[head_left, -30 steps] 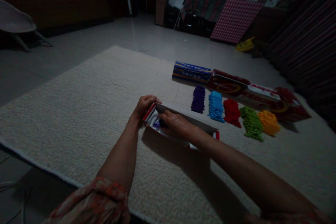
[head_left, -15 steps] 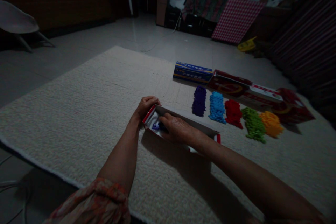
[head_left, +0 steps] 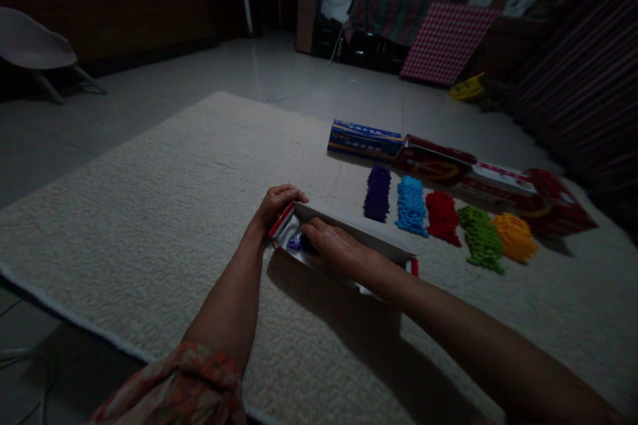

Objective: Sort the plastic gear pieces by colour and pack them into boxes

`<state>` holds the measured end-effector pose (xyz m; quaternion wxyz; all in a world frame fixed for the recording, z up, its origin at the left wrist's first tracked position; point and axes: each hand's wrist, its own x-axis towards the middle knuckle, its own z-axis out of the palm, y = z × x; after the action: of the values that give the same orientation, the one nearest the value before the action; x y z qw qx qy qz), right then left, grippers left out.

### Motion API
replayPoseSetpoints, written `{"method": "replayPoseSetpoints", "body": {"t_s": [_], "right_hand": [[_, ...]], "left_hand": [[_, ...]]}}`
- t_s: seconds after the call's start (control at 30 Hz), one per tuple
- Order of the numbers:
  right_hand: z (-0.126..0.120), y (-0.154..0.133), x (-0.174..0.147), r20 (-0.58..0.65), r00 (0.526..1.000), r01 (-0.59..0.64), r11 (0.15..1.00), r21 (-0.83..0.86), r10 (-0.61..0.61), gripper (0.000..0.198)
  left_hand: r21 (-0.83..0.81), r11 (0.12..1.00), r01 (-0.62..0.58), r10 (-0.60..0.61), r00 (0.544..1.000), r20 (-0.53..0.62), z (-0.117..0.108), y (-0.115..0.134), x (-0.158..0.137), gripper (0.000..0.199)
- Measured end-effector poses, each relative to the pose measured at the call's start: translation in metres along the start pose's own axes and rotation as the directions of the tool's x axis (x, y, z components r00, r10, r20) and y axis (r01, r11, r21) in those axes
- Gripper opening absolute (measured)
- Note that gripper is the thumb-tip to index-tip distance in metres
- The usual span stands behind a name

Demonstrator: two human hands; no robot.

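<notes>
A long, open cardboard box (head_left: 369, 229) with red ends and a pale lining lies on the mat before me. My left hand (head_left: 282, 202) is wrapped round its left end, closed on the far corner. Inside the box is my right hand (head_left: 331, 246), with its fingers curled downward and the tips hidden. Small purple pieces (head_left: 296, 242) show on the lining, right beside those fingers. What the right fingers hold cannot be made out.
Piles of small pieces lie in a row on the mat (head_left: 164, 199): purple (head_left: 377, 194), light blue (head_left: 412, 206), red (head_left: 442, 217), green (head_left: 481, 239), orange (head_left: 515, 237). Behind them stand a blue box (head_left: 365, 141) and dark red boxes (head_left: 433, 161). A chair (head_left: 34, 43) is far left.
My right hand stays in the box and has shifted only slightly. A bit more of the purple pieces shows beside its fingers. My left hand keeps its hold on the box end.
</notes>
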<state>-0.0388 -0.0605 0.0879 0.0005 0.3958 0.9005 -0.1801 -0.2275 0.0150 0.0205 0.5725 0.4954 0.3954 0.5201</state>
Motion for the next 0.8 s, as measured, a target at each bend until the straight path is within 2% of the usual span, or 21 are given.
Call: {"method": "replayPoseSetpoints", "body": {"t_s": [0.23,0.4,0.5,0.6,0.7,0.8], "right_hand": [[-0.042,-0.007,-0.018,-0.028,1.000,-0.005,1.000,-0.003,0.005,0.016],[-0.062,0.018,-0.044,-0.206,0.977,-0.053,0.998,0.033,0.059,0.021],[-0.068,0.047,-0.066,-0.385,0.914,-0.096,0.991,0.096,0.126,0.021],[-0.071,0.085,-0.089,-0.535,0.799,-0.204,0.961,0.186,0.273,0.024],[-0.063,0.127,-0.106,-0.561,0.712,-0.280,0.904,0.324,0.422,0.023],[-0.046,0.162,-0.108,-0.524,0.697,-0.323,0.867,0.379,0.489,0.022]], "left_hand": [[0.018,1.000,0.003,-0.003,1.000,-0.005,0.000,0.000,-0.001,0.025],[0.048,0.998,0.033,-0.033,0.999,-0.003,0.000,0.001,-0.001,0.026],[0.039,0.999,0.033,-0.033,0.999,0.002,0.000,0.001,0.000,0.026],[0.031,0.999,0.037,-0.038,0.999,0.030,0.002,0.001,0.001,0.028],[0.039,0.998,0.049,-0.051,0.998,0.038,0.003,0.002,0.001,0.030],[0.026,0.997,0.067,-0.069,0.996,0.056,0.003,0.003,0.000,0.030]]}}
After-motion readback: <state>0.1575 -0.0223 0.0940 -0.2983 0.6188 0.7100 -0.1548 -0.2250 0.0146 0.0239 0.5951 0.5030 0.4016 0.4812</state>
